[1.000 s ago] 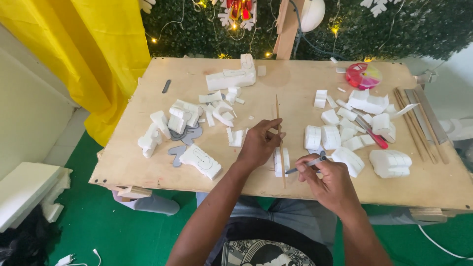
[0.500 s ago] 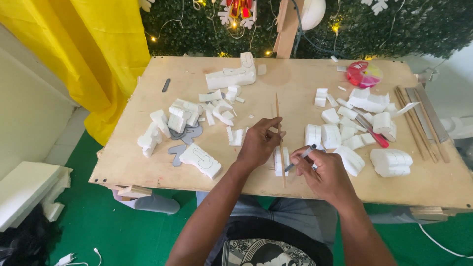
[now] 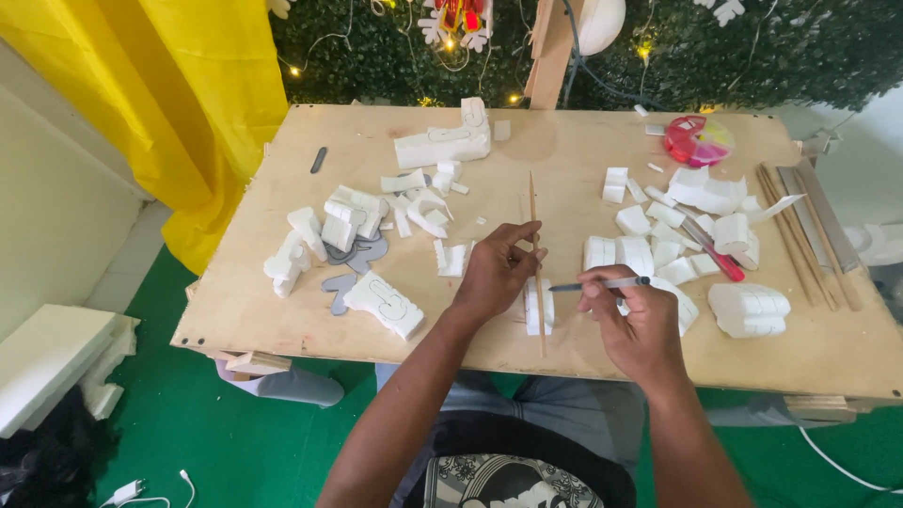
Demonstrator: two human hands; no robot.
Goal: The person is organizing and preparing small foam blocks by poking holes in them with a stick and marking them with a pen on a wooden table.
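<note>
My left hand (image 3: 497,271) presses down on a long thin wooden stick (image 3: 533,221) that lies across a small white foam block (image 3: 538,310) on the plywood table (image 3: 470,348). My right hand (image 3: 640,325) grips a slim pen (image 3: 602,284) held level, its tip pointing left toward the stick and the foam block. The fingers of the left hand pinch the stick about halfway along.
Several white foam pieces lie scattered left (image 3: 339,221) and right (image 3: 748,306) on the table. A red-handled cutter (image 3: 715,254) and a pink tape roll (image 3: 698,141) sit at the right, wooden slats (image 3: 809,230) by the right edge. A yellow curtain (image 3: 188,103) hangs left.
My right hand has lifted the pen slightly and turned it level, pointing left. My left hand stays on the stick and foam block.
</note>
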